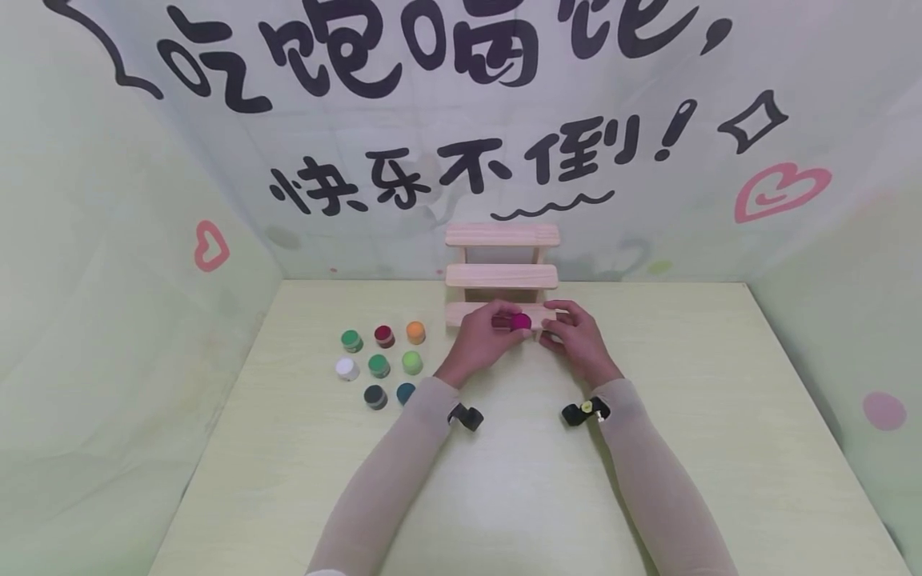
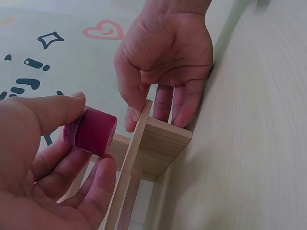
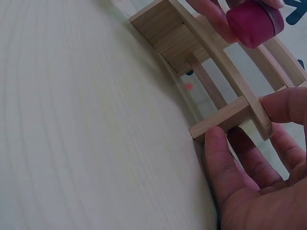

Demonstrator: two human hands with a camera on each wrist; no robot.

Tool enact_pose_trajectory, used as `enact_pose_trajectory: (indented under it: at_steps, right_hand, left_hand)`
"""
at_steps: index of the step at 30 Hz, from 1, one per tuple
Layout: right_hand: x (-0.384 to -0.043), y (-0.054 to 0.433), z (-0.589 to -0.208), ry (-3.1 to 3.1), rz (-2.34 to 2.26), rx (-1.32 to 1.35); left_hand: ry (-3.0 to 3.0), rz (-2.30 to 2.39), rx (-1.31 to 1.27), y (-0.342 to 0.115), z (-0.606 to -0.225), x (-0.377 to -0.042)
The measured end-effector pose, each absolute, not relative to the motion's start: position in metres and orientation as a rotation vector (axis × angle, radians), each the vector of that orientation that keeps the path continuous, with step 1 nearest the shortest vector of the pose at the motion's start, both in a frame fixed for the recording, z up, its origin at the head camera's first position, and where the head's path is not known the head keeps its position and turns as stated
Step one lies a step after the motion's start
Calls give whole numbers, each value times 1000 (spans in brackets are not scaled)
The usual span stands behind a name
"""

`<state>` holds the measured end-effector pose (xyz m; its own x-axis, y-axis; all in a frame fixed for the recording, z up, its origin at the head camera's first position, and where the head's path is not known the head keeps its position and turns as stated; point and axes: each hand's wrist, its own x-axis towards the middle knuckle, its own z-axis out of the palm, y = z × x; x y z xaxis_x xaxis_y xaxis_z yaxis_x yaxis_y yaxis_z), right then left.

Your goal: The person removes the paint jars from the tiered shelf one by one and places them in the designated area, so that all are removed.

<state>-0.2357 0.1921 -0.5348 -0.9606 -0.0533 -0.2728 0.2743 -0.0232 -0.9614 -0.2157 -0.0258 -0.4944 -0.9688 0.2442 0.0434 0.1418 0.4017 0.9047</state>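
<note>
Between thumb and fingertips my left hand holds a small magenta paint pot, tilted on its side. The pot hovers close by the front board of a pale wooden three-step stand. At the right end of that lowest step, my right hand grips the stand. The right wrist view has the thumb and fingers around the end of the stand's board and side piece.
Left of the stand, several small paint pots stand loosely grouped, among them an orange pot, a dark red pot, a white pot and a black pot. A printed cloth backdrop rises directly behind the stand and table.
</note>
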Motion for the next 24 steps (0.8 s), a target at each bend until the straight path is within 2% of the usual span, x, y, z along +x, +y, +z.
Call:
enact_pose_trajectory:
  at_steps: [24]
  right_hand:
    - [-234, 192, -532, 2016, -2095, 240]
  left_hand:
    - [2461, 1664, 307, -75, -487, -182]
